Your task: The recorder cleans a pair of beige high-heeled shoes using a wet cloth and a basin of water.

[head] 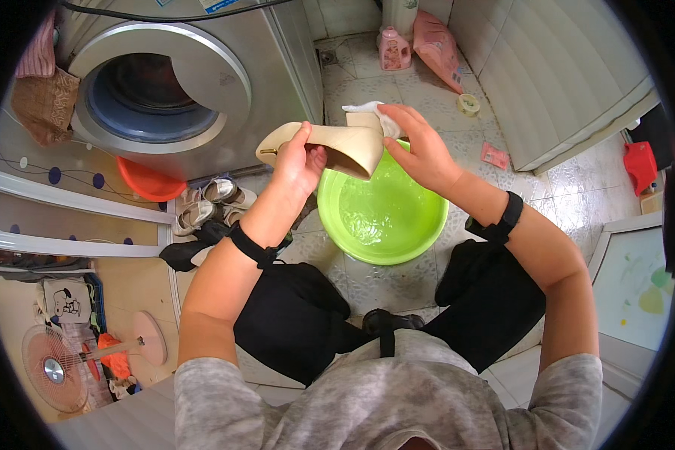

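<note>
A cream heeled shoe [343, 140] is held up over the far rim of a green plastic basin [327, 225]. My left hand [301, 160] grips the shoe near its toe, with the thumb on the outer side. In my right hand [419, 135] is a white cloth [365, 107], pressed against the heel end. Part of the cloth is hidden behind my fingers and the shoe. Clear water [391, 208] lies in the basin, which stands on the tiled floor between my knees.
A front-loading washing machine [292, 62] stands at the upper left, beside an orange-red basin [149, 180]. Several shoes [219, 191] crowd the floor left of the green basin. Beyond it are a pink detergent bottle [394, 50], a pink bag [436, 48] and a tape roll [468, 105].
</note>
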The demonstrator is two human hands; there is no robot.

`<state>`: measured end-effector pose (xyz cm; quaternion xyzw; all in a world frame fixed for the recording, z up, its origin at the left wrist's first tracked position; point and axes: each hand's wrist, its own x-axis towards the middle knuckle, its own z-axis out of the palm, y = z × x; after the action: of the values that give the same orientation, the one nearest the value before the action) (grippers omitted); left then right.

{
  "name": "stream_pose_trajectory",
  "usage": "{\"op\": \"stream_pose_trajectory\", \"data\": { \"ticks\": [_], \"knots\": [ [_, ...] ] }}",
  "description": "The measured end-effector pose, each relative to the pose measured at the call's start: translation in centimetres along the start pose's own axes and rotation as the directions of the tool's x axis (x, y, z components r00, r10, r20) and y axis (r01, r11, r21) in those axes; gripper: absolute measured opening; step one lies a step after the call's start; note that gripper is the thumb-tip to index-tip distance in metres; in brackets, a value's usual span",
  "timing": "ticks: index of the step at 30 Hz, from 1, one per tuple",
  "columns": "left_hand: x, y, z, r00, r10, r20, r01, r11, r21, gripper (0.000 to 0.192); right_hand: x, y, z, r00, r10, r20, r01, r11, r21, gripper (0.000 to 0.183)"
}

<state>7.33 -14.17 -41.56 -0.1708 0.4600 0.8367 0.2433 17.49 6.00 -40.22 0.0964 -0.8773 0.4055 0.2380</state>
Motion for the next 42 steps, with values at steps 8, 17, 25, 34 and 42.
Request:
{"op": "stream_pose_trajectory", "data": {
  "ticks": [8, 17, 25, 34, 42],
  "knots": [
    [-4.2, -0.3, 2.4, 0.968, 0.008, 0.252, -0.033, 0.995, 0.097, 0.03, -0.6, -1.6, 0.4, 0.968, 0.25, 0.023, -0.25, 0.95, 0.188, 0.038],
    [-4.5, -1.2, 2.5, 0.939, 0.09, 0.332, -0.187, 0.944, 0.272, 0.029, 0.8, 1.5, -1.2, 0.969, 0.24, -0.054, -0.233, 0.965, 0.12, 0.039],
    [-6.3, -0.4, 3.1, 0.895, 0.13, 0.426, -0.299, 0.884, 0.359, 0.028, 0.8, -1.7, -0.8, 0.953, -0.28, 0.115, 0.298, 0.935, -0.193, 0.047],
    [-6.3, -0.2, 3.8, 0.909, 0.152, 0.387, -0.294, 0.894, 0.339, 0.029, -0.5, -3.2, 0.1, 0.946, -0.319, 0.06, 0.322, 0.901, -0.29, 0.046],
    [-6.5, 0.2, 4.2, 0.931, 0.125, 0.342, -0.242, 0.915, 0.323, 0.028, -0.7, -3.5, -0.5, 0.951, -0.274, 0.14, 0.307, 0.877, -0.37, 0.048]
  ]
}}
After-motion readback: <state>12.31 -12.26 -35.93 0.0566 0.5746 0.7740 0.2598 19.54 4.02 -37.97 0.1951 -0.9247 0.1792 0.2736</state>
